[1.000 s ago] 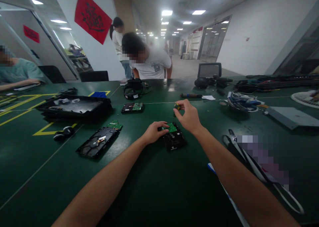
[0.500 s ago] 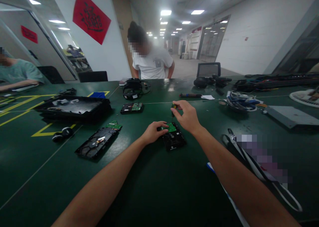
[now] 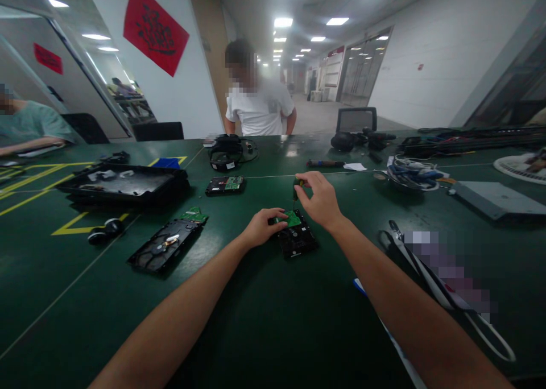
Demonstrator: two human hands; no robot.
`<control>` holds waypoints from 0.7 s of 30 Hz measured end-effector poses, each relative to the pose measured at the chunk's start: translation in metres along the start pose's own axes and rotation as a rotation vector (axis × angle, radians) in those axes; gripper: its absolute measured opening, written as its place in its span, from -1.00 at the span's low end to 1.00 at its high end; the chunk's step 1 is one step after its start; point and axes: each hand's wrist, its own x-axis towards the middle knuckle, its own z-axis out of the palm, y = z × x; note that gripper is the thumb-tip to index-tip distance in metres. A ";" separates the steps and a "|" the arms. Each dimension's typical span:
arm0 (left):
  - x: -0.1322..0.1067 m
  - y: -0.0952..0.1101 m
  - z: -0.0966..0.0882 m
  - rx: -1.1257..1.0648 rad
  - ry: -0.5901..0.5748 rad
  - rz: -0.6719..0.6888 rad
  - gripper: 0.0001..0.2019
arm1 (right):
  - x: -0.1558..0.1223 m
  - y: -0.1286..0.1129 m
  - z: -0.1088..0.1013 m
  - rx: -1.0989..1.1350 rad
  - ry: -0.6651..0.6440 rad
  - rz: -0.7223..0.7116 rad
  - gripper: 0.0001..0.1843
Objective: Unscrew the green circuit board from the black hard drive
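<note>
A black hard drive (image 3: 297, 240) with a green circuit board (image 3: 293, 219) on top lies on the dark green table (image 3: 264, 321) in front of me. My left hand (image 3: 262, 226) rests on the drive's left edge, fingers curled on it. My right hand (image 3: 321, 198) is closed in a pinch on the handle of a small screwdriver (image 3: 296, 190), which stands upright with its tip down on the circuit board.
An opened drive (image 3: 164, 245) lies to the left, another drive (image 3: 225, 185) further back, and a black tray (image 3: 123, 183) at far left. Cables (image 3: 412, 174) and a grey case (image 3: 495, 198) sit right. A person in a white shirt (image 3: 260, 107) stands across the table; a lanyard (image 3: 443, 292) lies near my right arm.
My right hand has shifted slightly left and down over the drive with the screwdriver. The person across the table has straightened up from bending over; the second person behind is out of sight.
</note>
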 end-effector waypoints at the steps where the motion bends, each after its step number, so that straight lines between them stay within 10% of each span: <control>1: 0.000 0.000 0.000 0.001 -0.002 0.001 -0.71 | 0.000 0.001 0.001 0.008 0.012 0.023 -0.76; 21: 0.000 -0.002 0.001 -0.013 0.003 0.006 -0.69 | 0.000 0.001 0.001 0.014 0.012 0.003 -0.80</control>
